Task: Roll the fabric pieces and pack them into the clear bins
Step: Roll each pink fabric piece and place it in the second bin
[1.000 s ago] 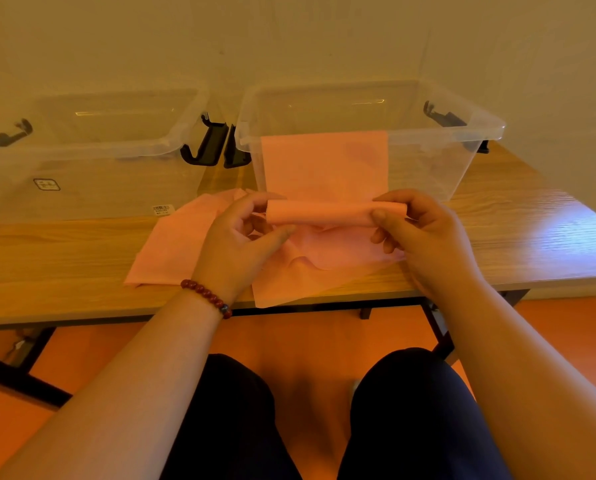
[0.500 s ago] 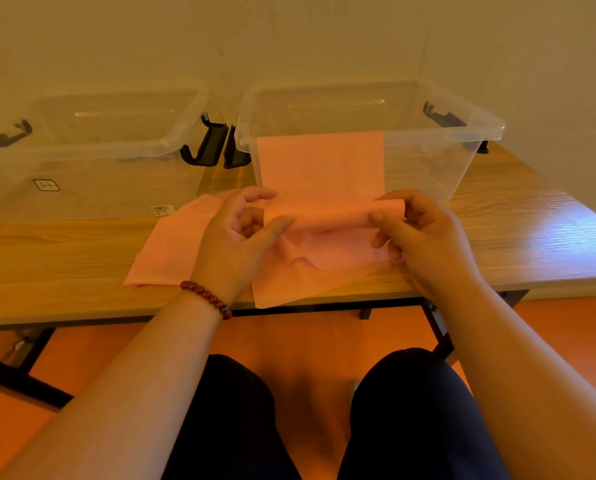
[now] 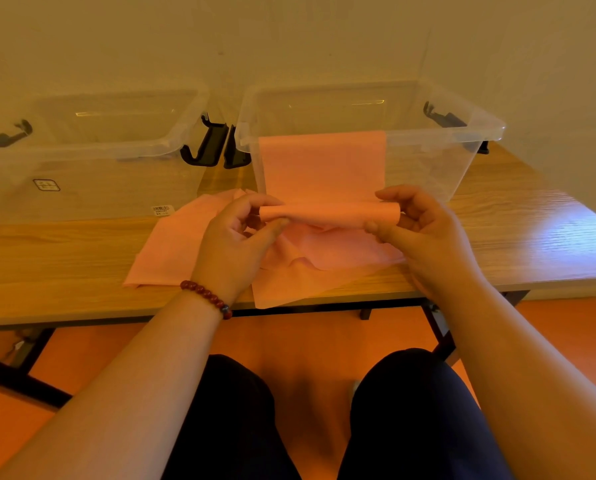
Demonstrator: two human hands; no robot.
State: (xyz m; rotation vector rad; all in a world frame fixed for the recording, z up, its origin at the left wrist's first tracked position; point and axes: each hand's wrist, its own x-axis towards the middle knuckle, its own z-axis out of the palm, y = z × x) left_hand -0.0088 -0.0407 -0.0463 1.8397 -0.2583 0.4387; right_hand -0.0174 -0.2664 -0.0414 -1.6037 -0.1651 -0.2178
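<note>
pink fabric piece (image 3: 324,161) is draped over the front rim of the right clear bin (image 3: 428,168). its near end is rolled into a tube (image 3: 327,213), held just above the worktop (image 3: 64,258). tube's left end is pinched by the left hand (image 3: 234,247), right end by the right hand (image 3: 424,237). more pink fabric (image 3: 172,251) is spread on the worktop under the hands. left clear bin (image 3: 116,188) is set beside the right one.

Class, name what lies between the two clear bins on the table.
In the head view, two black latches hang in the gap between the left bin and the right bin, with bare wooden table below them.
</note>
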